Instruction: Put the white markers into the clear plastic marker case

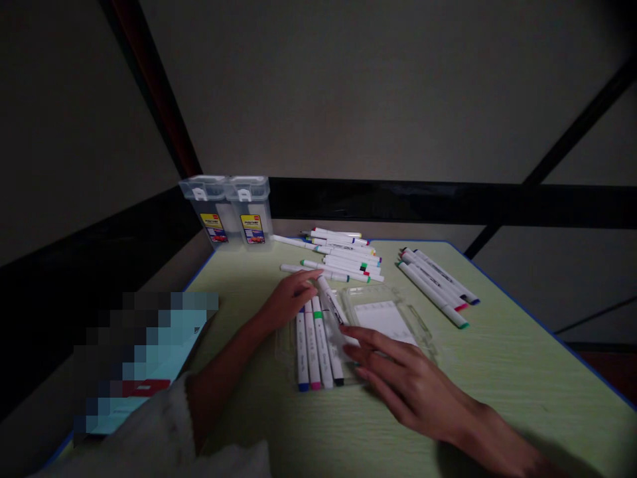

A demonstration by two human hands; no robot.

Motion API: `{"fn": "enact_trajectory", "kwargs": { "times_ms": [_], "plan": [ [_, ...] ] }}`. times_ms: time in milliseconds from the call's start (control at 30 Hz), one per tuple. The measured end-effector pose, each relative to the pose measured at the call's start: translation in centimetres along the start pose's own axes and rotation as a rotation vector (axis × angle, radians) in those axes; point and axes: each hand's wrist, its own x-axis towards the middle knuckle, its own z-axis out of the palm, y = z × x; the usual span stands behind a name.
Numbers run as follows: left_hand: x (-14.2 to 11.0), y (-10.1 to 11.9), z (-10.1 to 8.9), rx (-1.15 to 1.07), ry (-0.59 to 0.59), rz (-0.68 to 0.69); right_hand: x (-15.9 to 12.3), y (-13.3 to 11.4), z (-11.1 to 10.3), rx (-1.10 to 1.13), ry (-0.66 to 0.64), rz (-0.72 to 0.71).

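Note:
A white marker (331,302) slants over the left half of an open clear plastic case (343,290). My left hand (288,299) pinches its far end between thumb and index finger. At its near end, the fingertips of my right hand (413,378) close on it, the thumb partly hidden. Beneath lies a row of several white markers (311,348) with blue, pink, pale and black ends, side by side in the case. The case's other half holds a white card (383,322).
Behind my hands lies a loose pile of white markers (348,252). Several more markers (435,285) lie at the right. Two lidded clear boxes (226,212) stand at the back left against the wall. A light-blue, partly pixelated object (169,352) is at the table's left edge.

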Motion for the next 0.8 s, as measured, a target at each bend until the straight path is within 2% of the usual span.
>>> {"fn": "enact_trajectory", "kwargs": {
  "times_ms": [100,300,500,633,800],
  "plan": [
    [0.2,0.2,-0.1,-0.125,0.079,-0.034,-0.1,0.2,0.0,-0.007,0.046,-0.005],
    [0.3,1.0,-0.8,-0.265,0.259,0.015,-0.4,0.9,0.2,-0.048,0.141,0.003],
    [0.2,1.1,-1.1,-0.343,0.347,-0.025,-0.4,1.5,0.1,-0.090,0.201,0.085],
    [0.3,0.7,-1.2,-0.385,0.351,0.027,-0.4,1.6,0.0,-0.111,0.241,0.135],
    [0.3,0.5,-1.2,-0.434,0.267,0.053,-0.4,1.7,0.0,-0.133,0.314,0.252]
  ]
}}
